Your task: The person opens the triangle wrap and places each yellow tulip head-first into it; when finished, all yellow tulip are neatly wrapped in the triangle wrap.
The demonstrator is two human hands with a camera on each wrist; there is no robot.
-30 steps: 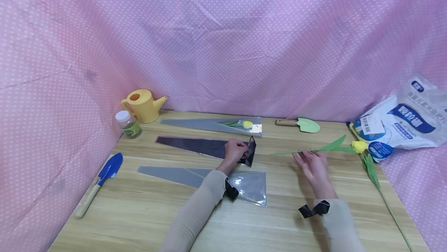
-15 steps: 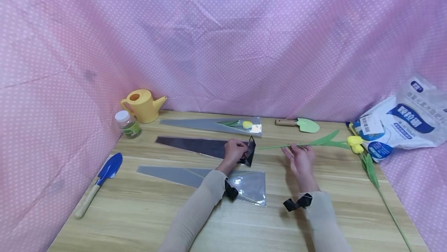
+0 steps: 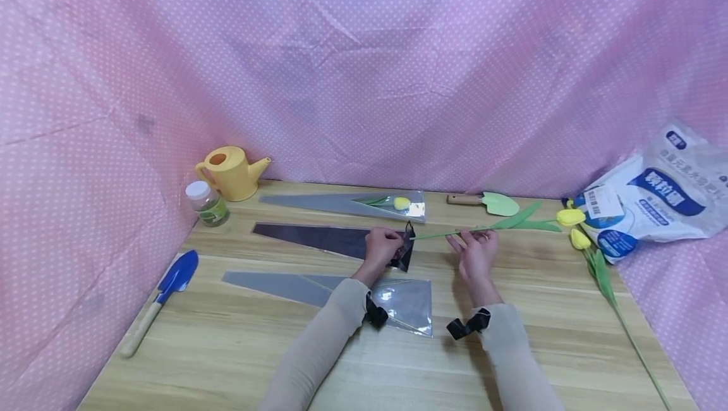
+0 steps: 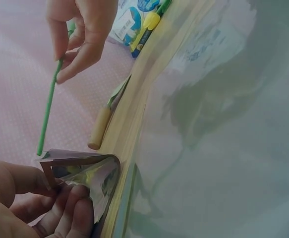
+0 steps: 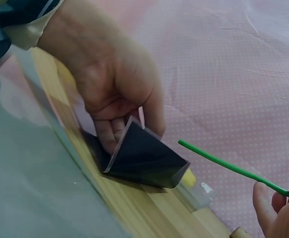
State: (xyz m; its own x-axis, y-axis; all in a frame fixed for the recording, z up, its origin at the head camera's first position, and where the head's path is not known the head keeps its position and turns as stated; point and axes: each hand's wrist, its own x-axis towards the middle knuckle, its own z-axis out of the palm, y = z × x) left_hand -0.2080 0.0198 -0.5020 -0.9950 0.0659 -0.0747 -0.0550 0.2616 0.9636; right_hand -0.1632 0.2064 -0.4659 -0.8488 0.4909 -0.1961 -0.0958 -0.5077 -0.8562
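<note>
Held tulip (image 3: 514,217) moved left; green trowel (image 3: 496,203) just behind.

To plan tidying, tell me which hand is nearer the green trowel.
Right. The right hand, holding a tulip, is in front of the green trowel; the left hand, gripping the black wrapper, is farther off, leftward.

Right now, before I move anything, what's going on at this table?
The left hand grips the dark sleeve near its wide end, with its mouth open. The right hand pinches a yellow tulip by the stem, its tip close to that mouth but not yet inside. A second tulip lies at the right, and a third tulip sits in the back sleeve.
</note>
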